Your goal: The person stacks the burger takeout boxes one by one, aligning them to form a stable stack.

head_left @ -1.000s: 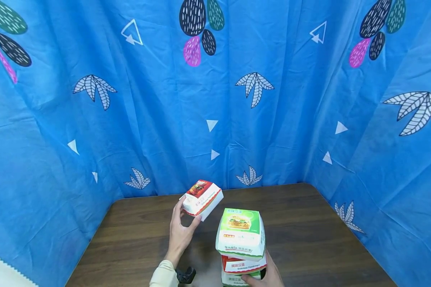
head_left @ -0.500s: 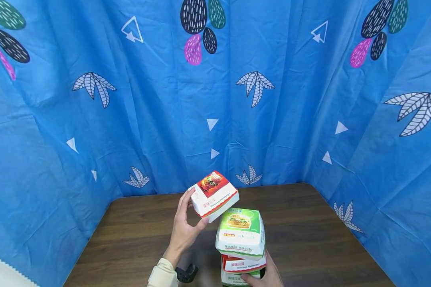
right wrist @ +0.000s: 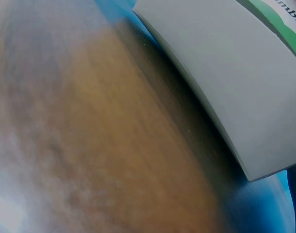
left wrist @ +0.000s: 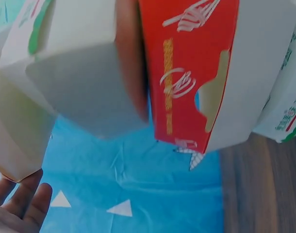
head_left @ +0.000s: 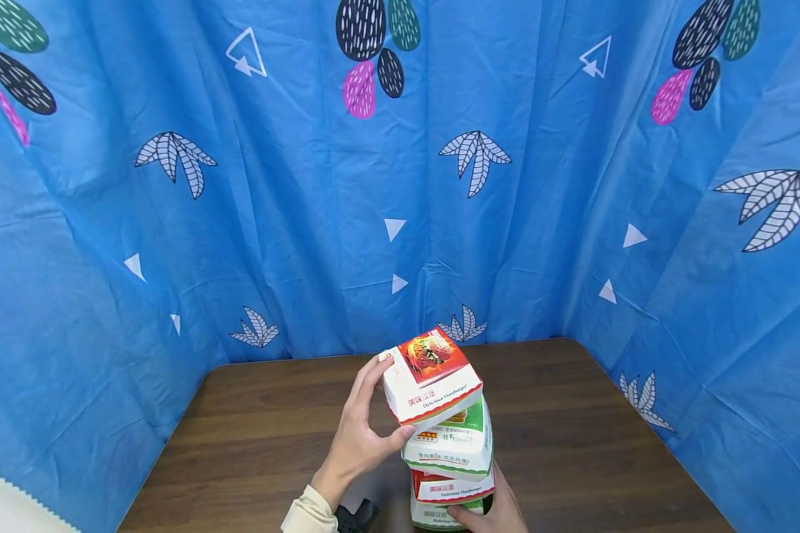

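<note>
My left hand [head_left: 360, 437] grips a red-and-white paper hamburger box [head_left: 430, 377] between thumb and fingers, tilted over a stack. In the head view it overlaps the top of the stack's green-and-white hamburger box [head_left: 447, 453]. Under that come a red-and-white box [head_left: 450, 488] and a green-trimmed bottom box [head_left: 433, 517]. My right hand [head_left: 496, 511] holds the stack low on its right side, thumb across the bottom box's front. In the left wrist view, fingers [left wrist: 29, 196] support the held box [left wrist: 22, 141] beside the stacked ones. The right wrist view shows a green-edged box's pale side [right wrist: 230, 87].
The stack stands near the front of a dark wooden table [head_left: 253, 437]. A blue patterned curtain [head_left: 307, 222] hangs behind the table and along both sides. A black wrist device [head_left: 356, 516] is strapped at the left sleeve [head_left: 310, 511].
My left hand has carried the red-and-white hamburger box rightward, from left of the stack to over its top. The right hand and the stack have stayed in place.
</note>
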Tool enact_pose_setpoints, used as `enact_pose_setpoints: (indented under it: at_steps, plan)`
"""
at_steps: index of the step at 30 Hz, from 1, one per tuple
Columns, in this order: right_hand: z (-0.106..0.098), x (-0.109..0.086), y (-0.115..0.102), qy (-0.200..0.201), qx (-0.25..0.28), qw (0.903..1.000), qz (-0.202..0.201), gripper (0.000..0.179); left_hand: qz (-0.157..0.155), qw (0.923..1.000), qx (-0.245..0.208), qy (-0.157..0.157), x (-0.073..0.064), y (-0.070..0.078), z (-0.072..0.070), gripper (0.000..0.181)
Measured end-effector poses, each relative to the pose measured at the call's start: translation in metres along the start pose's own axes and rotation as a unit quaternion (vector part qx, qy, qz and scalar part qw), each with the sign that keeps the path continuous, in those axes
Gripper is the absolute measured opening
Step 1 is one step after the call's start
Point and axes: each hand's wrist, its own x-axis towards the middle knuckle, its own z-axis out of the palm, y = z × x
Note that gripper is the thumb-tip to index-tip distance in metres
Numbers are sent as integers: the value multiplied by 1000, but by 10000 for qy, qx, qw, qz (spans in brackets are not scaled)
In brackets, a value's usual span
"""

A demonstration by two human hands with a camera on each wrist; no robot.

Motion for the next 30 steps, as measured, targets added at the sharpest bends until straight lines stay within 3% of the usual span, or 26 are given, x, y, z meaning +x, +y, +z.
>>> enact_pose_setpoints:
  at_steps: [10,17,24,30]
  plan:
    - [1,1,3,-37,220,9997,19,76,7,9986,35,-519,-2,9,10,94]
    - [2,0,4,77,198,9997,-114,76,-136,9965,96,-825,-3,14,9,96]
    - [3,1,4,143,208,9995,-167,75,-146,9959,-3,-893,-3,14,8,97]
    - [2,1,2,3,252,9996,95,77,-124,9960,-42,-885,-4,12,7,102]
